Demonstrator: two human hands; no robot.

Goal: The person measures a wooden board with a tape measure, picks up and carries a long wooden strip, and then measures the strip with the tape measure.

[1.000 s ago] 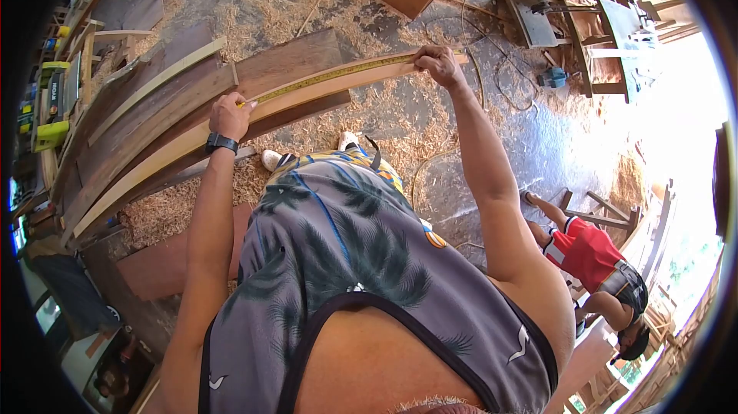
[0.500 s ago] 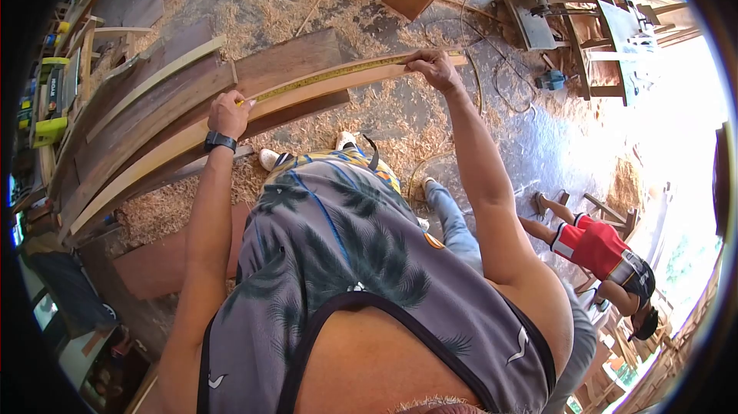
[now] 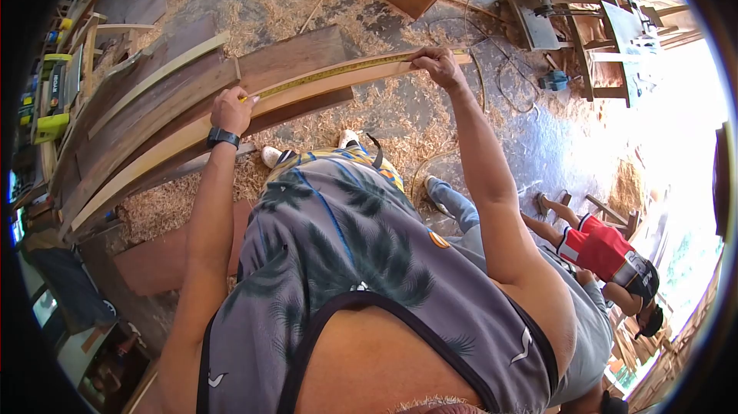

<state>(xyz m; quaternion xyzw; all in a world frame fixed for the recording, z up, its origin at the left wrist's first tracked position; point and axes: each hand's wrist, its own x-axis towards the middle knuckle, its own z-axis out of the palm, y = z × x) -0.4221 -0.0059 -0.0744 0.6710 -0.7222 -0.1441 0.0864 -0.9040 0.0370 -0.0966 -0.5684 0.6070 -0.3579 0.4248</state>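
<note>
A yellow tape measure (image 3: 330, 75) is stretched along a long pale wooden board (image 3: 146, 171) in front of me. My left hand (image 3: 231, 112), with a dark watch on the wrist, is closed on the tape partway along the board. Toward the board's right end, my right hand (image 3: 437, 68) is also closed, gripping the tape against the wood. Its fingers partly hide the tape there, and a short length of board sticks out beyond them. I cannot make out the tape's case.
Brown planks (image 3: 296, 54) lie beyond and under the pale board. Wood shavings (image 3: 400, 122) cover much of the floor, and a cord (image 3: 503, 79) loops across it. A person in jeans (image 3: 461, 206) is close at my right; another in red (image 3: 611, 249) bends farther off. A machine (image 3: 530, 10) stands at upper right.
Both hands keep their places on the tape and board. The person in jeans at my right has shifted, showing more of the grey shirt. The person in red has moved slightly.
</note>
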